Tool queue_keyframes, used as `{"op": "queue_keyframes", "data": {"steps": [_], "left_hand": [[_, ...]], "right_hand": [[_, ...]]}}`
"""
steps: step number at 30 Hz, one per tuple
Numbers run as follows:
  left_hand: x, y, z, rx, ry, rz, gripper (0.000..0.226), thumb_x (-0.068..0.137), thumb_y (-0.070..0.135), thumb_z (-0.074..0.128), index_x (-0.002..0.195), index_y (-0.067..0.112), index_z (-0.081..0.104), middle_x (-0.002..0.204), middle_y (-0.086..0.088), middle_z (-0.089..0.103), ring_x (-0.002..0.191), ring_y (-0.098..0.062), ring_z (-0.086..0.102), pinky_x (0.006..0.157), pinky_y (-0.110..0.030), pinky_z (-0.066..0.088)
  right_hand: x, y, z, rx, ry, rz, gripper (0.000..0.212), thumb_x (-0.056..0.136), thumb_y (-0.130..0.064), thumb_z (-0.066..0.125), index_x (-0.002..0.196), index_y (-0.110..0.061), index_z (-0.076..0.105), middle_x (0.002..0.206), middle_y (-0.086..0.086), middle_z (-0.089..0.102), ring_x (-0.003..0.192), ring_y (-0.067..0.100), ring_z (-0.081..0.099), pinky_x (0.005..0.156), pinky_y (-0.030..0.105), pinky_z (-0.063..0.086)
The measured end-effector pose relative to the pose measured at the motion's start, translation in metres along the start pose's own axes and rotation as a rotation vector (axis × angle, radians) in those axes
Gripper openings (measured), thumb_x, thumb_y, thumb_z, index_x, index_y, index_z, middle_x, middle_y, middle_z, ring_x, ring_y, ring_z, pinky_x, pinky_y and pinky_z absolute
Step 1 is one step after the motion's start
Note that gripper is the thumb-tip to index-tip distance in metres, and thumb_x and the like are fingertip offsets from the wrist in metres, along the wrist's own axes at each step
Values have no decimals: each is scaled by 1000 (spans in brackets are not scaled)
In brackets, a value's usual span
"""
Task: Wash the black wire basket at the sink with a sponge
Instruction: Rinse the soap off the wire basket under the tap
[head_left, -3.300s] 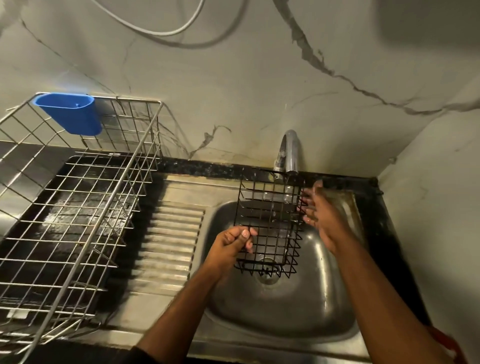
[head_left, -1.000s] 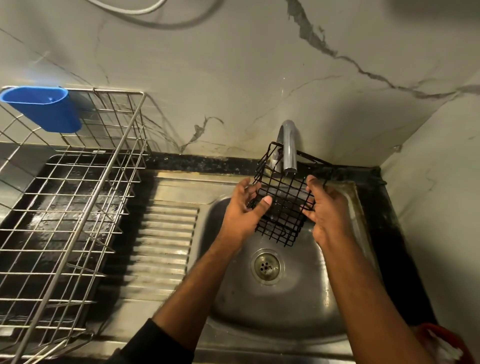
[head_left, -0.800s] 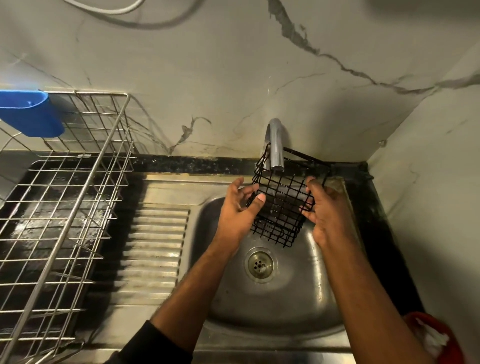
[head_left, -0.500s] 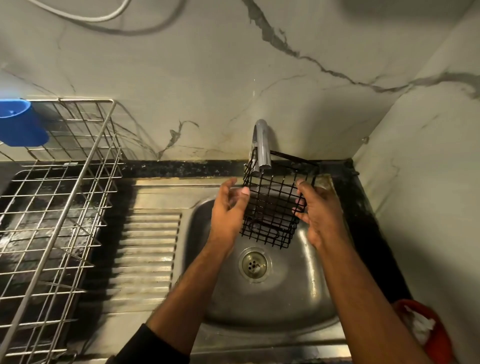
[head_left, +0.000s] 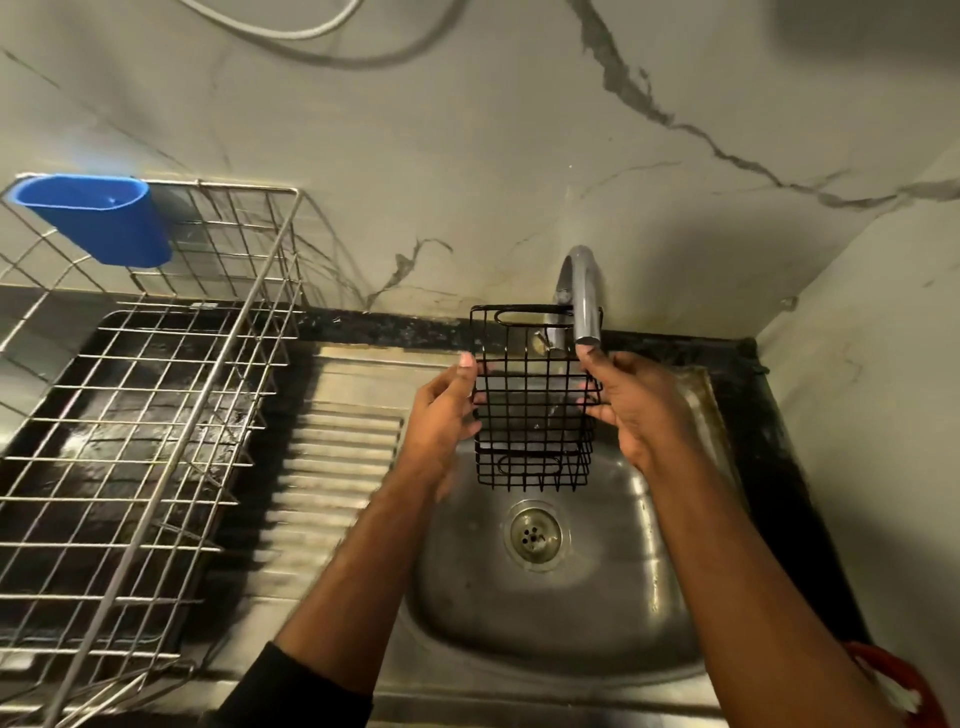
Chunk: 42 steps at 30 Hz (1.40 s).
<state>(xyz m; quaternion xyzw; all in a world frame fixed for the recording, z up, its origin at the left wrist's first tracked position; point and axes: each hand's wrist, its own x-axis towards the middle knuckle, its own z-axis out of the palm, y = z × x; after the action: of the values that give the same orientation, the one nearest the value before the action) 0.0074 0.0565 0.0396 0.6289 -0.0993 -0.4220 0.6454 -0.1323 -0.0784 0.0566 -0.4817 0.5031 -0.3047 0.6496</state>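
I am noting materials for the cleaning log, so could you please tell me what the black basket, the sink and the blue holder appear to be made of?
The black wire basket looks like thin metal wire with a black coating, welded in an open grid. The sink looks like stainless steel: dull silver with soft reflections. The blue holder looks like moulded plastic, opaque and smooth.

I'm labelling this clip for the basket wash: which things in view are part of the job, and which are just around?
Part of the job:
black wire basket, held over the bowl
left hand and right hand, one on each side of it
tap
sink

Just around:
steel dish rack
blue cup hung on the rack
white cable
red item at the lower right edge

No sponge is visible.
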Motion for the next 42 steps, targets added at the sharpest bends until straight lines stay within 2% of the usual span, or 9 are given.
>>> {"op": "queue_keyframes", "data": {"steps": [3, 7, 12, 15, 20, 30, 35, 39, 42], "left_hand": [[-1, 0, -6, -66, 34, -15, 26, 99, 43, 60, 111, 22, 70, 98, 17, 78, 108, -16, 68, 93, -41, 53], [-1, -1, -9, -114, 31, -36, 34, 101, 43, 56, 114, 14, 68, 89, 10, 78, 76, -5, 72, 75, -33, 48], [-3, -1, -2, -151, 8, -71, 28, 100, 47, 53, 106, 21, 63, 99, -2, 74, 91, -19, 66, 78, -37, 47], [-3, -2, 1, -215, 38, -83, 19, 101, 39, 55, 94, 23, 63, 95, -2, 74, 95, -22, 65, 87, -43, 49], [-2, 0, 3, -258, 62, -77, 20, 103, 36, 54, 89, 24, 62, 77, 6, 68, 81, -15, 62, 85, -45, 49], [-1, 7, -5, -282, 48, -82, 21, 104, 33, 53, 89, 19, 60, 76, 3, 64, 77, -17, 62, 89, -49, 53], [0, 9, -8, -262, 47, -73, 23, 105, 32, 50, 88, 20, 57, 71, 4, 65, 73, -16, 64, 81, -44, 53], [-4, 7, -4, -253, 22, -73, 22, 104, 33, 52, 87, 20, 58, 72, 4, 65, 72, -15, 63, 91, -49, 51], [-5, 4, -4, -251, 9, -63, 23, 105, 32, 52, 86, 19, 58, 71, 4, 65, 68, -13, 65, 84, -46, 54]], "right_hand": [[0, 2, 7, -16, -43, 3, 41, 80, -35, 78, 102, -3, 65, 115, 21, 69, 108, 37, 66, 85, 44, 57], [1, 7, 12, 1, -121, 12, 30, 78, -41, 77, 89, -14, 69, 101, 3, 74, 109, 26, 66, 90, 45, 53], [-1, 9, 14, -38, -137, -22, 17, 90, -39, 68, 76, -30, 69, 91, -11, 70, 100, 16, 59, 86, 39, 45], [-5, 9, 8, -229, -129, -165, 14, 94, -43, 61, 95, -32, 70, 100, -16, 69, 100, 9, 60, 89, 35, 50], [-9, 19, -7, -702, -229, -388, 63, 89, -33, 71, 143, -34, 38, 136, -13, 45, 119, 14, 49, 93, 33, 42], [-4, 22, -3, -852, -229, -460, 74, 85, -18, 75, 142, -32, 29, 137, 1, 52, 116, 19, 58, 98, 40, 50], [0, 24, 1, -838, -204, -484, 60, 88, -12, 70, 137, -27, 38, 131, 3, 55, 108, 14, 59, 86, 29, 49], [0, 35, 8, -884, -69, -548, 63, 85, -9, 71, 136, -24, 38, 127, 3, 58, 97, 18, 66, 82, 39, 60], [-5, 36, 9, -910, -55, -566, 70, 87, -8, 70, 144, -20, 31, 140, 8, 51, 114, 24, 63, 95, 32, 51]]}}
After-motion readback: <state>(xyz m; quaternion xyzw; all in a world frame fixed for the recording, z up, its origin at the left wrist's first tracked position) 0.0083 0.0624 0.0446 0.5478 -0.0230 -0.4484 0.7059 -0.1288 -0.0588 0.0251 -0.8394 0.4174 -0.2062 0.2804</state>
